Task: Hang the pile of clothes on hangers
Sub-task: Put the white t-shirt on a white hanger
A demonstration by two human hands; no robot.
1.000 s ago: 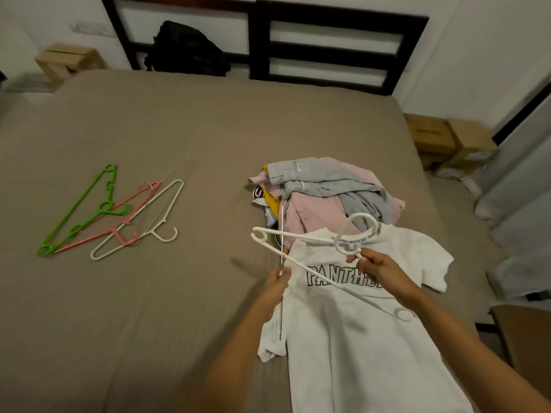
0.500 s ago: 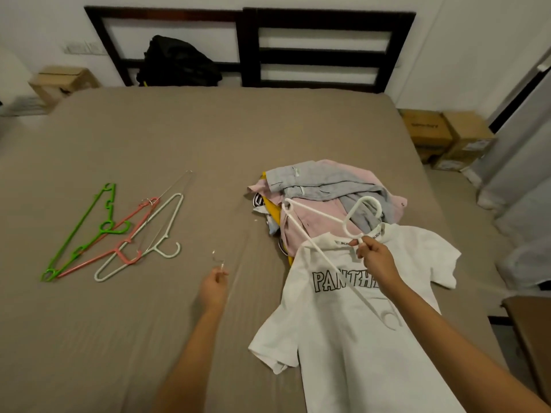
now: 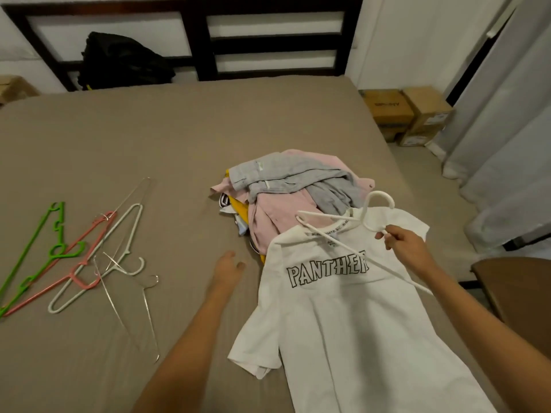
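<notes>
Right hand (image 3: 408, 248) pinches the white hanger (image 3: 382, 193) at its neck, above the collar of the white T-shirt (image 3: 343, 317) lying flat on the bed (image 3: 149, 144) at 5 o'clock. Left hand (image 3: 228, 268): fingers relaxed, holding nothing. Clothes pile (image 3: 286, 189) lies at 11 o'clock from the shirt; spare hangers (image 3: 61, 252) at 9 o'clock.

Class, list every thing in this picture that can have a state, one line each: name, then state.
White T-shirt: lying flat on the bed, front up, not on a hanger.
White hanger: lifted over the shirt's collar, outside it.
Right hand: pinching the white hanger.
Left hand: open, holding nothing.
Pile of clothes: heaped, unhung.
Spare hangers: lying loose on the bed.
</notes>
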